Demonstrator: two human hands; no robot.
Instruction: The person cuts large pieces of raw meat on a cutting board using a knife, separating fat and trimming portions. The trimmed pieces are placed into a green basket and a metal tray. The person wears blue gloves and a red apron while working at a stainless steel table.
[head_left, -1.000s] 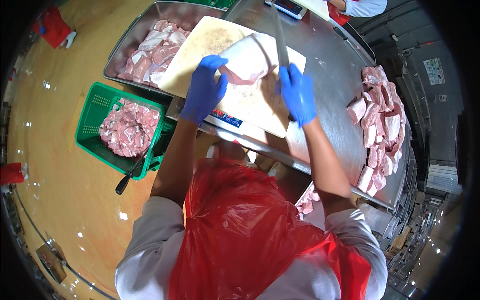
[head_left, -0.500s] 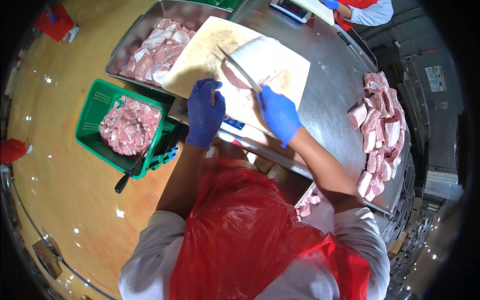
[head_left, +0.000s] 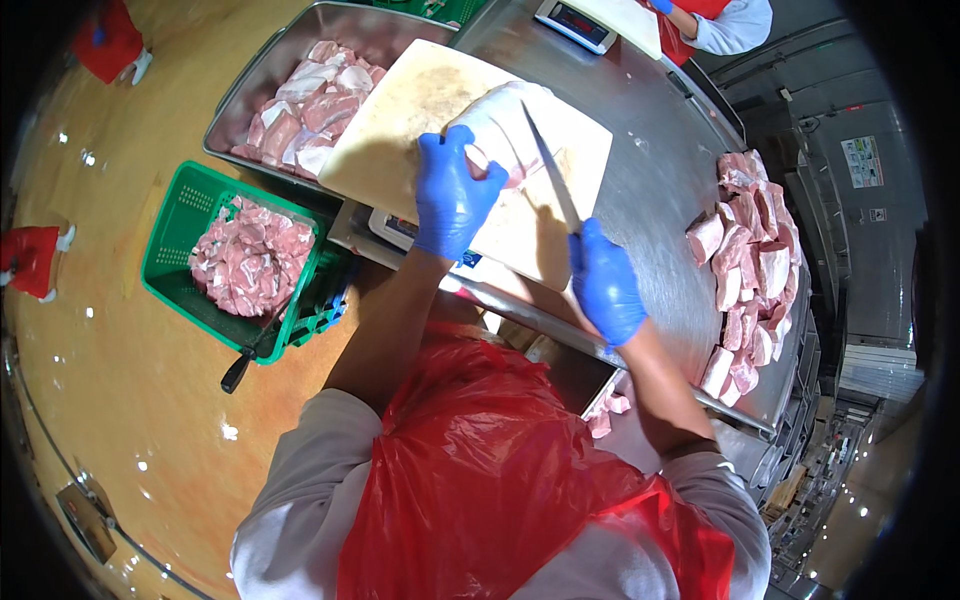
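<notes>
On the white cutting board point(head_left: 400, 120) lies a large piece of pork point(head_left: 505, 120), pale fat upward, with pink flesh at its near edge. My left hand point(head_left: 452, 200), in a blue glove, grips its left end between thumb and fingers. To the right, my blue-gloved right hand point(head_left: 607, 285) is closed round the handle of a knife point(head_left: 550, 160). The long blade points away from me, its tip by the far right side of the pork. Most of the handle is hidden in my palm.
Left of the board, a metal tub point(head_left: 225, 130) holds pork pieces; a green basket point(head_left: 155, 255) below it holds small trimmings. Cut pork blocks point(head_left: 745, 265) are heaped on the steel table point(head_left: 660, 170) at right. A scale point(head_left: 575, 25) and another person's sleeve point(head_left: 735, 25) are beyond.
My left hand has moved right and away from me, from beside the pork onto its left end. My right hand has drawn back rightward, taking the knife off the pork's left part.
</notes>
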